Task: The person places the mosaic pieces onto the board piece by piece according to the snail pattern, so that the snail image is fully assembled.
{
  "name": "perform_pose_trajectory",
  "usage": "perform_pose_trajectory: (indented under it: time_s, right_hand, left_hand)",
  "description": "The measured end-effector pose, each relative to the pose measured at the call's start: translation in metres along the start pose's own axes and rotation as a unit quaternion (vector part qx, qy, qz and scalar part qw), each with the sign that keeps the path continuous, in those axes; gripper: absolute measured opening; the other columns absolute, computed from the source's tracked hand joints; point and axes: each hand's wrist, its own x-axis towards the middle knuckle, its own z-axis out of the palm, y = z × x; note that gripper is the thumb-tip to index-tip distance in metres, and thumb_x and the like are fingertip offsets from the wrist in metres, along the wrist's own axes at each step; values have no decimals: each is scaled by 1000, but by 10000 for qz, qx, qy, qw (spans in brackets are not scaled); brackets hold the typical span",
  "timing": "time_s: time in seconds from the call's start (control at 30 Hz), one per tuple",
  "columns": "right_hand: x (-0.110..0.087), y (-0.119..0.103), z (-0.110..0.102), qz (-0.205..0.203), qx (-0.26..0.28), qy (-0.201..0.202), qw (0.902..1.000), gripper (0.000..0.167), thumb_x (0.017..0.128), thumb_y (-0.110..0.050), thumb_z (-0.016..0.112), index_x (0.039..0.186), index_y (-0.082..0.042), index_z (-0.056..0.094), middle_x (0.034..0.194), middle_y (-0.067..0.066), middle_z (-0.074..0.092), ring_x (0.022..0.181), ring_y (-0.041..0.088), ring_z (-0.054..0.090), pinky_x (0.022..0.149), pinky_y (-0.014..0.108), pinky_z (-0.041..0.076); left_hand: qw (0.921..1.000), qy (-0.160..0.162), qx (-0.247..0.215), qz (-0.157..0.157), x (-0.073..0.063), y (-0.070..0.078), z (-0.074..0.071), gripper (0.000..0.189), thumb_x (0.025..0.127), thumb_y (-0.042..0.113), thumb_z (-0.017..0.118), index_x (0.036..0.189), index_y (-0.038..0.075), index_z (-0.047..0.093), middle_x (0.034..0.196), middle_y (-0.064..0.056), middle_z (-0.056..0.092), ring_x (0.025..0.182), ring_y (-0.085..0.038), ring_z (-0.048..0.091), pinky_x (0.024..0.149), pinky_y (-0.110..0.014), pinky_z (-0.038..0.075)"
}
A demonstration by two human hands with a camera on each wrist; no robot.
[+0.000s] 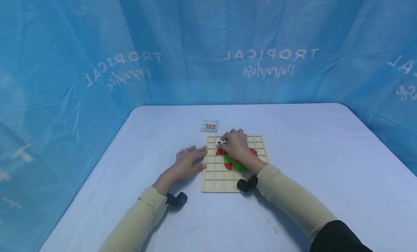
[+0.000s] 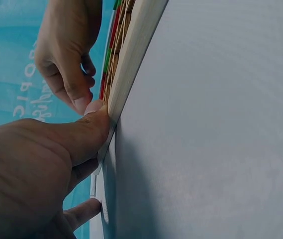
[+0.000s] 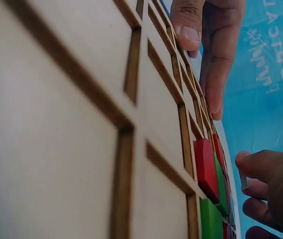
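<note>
A square wooden grid board (image 1: 219, 176) lies on the table, with red pieces (image 1: 228, 166) and green pieces (image 1: 237, 166) set in its cells. Over its upper part, my right hand (image 1: 237, 145) pinches a small thin white tile (image 3: 244, 179) between thumb and finger. Right at those fingertips, a white piece with a black eye dot (image 1: 219, 142) shows in the head view. My left hand (image 1: 189, 162) rests against the board's left edge, fingers extended and thumb touching the rim. The right hand and forearm hide part of the pieces.
Just beyond the board lies a small picture card (image 1: 209, 126) printed with a colored figure on a grid. A white cloth covers the table (image 1: 156, 129). Blue printed curtains (image 1: 202, 82) hang behind and on both sides. Each wrist wears a black camera mount (image 1: 177, 200).
</note>
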Motion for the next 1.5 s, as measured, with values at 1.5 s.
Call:
perform_pose_trajectory:
  time_s: [1.5]
  right_hand:
    - [-4,3,-3,-326,6,-114,9994,27,86,-35,67,104,-16,73,101,7,61,94,26,45,76,40,37]
  left_hand:
    - [10000,-40,-26,31,-3,4,-4,59,92,36,59,144,17,39,155,2,32,146,-33,19,116,-60,9]
